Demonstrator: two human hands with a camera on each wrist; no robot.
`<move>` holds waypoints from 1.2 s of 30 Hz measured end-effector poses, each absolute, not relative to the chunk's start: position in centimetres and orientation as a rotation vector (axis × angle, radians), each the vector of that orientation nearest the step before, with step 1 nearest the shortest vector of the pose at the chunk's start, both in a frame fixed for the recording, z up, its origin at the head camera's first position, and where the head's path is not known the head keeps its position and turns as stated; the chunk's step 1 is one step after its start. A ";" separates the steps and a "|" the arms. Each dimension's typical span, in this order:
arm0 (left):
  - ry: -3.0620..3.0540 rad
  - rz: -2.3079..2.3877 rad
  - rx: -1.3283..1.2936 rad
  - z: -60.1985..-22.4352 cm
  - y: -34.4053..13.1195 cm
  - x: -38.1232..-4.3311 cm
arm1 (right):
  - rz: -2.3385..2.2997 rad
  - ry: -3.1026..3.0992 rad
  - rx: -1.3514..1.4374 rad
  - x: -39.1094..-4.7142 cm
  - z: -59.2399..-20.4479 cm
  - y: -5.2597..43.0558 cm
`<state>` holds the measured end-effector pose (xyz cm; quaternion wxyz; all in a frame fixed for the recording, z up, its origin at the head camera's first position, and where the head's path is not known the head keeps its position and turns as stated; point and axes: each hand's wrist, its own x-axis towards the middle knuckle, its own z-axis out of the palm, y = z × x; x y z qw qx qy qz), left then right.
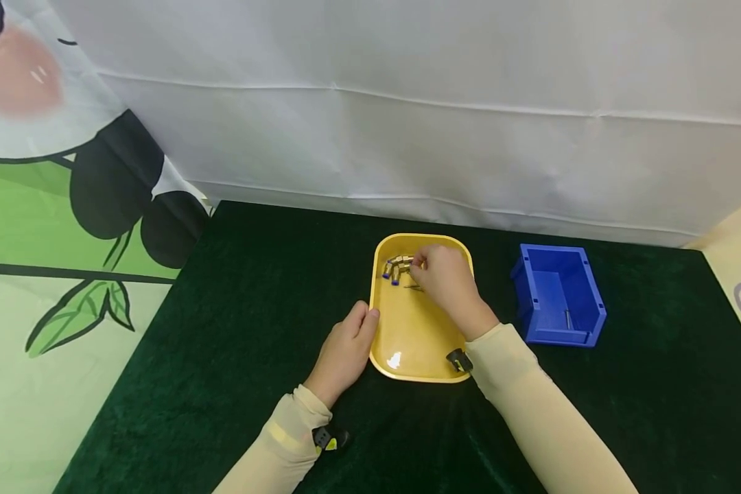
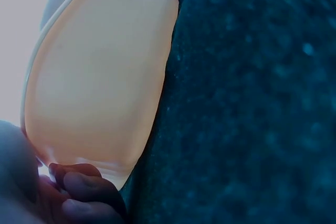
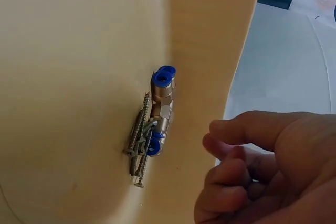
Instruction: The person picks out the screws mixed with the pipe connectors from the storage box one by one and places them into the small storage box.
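Note:
My left hand (image 1: pixel 344 350) grips the left rim of a yellow tray (image 1: pixel 401 336), thumb over the edge. In the left wrist view its curled fingers (image 2: pixel 86 182) lie against the tray's outer wall (image 2: pixel 100 77). My right hand (image 1: pixel 447 281) is over the tray's far part, near brass tube fittings (image 3: pixel 164 109) with blue ends. Several screws (image 3: pixel 139 135) lie heaped against those fittings. In the right wrist view the right hand (image 3: pixel 273 166) has its fingers loosely bent, thumb and forefinger tips close together, beside the pile. Nothing shows between them.
A blue bin (image 1: pixel 548 295) stands right of the tray, with a screw (image 1: pixel 568 320) lying inside. A dark green cloth (image 1: pixel 272 288) covers the table. White fabric (image 1: pixel 407 137) hangs behind it, and a printed cloth (image 1: pixel 68 309) is at the left.

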<state>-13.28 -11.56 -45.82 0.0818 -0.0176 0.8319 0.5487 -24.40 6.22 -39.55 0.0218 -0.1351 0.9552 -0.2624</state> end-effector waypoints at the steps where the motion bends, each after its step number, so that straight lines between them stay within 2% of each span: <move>1: 2.485 1.640 -0.050 -45.8 -11.5 -13.3 | -0.796 2.972 -0.400 -24.4 -39.7 6.3; 15: 2.508 1.628 -0.057 -45.7 -11.5 -13.1 | -0.560 2.992 -0.301 -24.7 -40.6 6.2; 36: 2.500 1.626 -0.062 -45.9 -11.6 -13.2 | -0.544 2.984 -0.319 -24.7 -40.9 6.0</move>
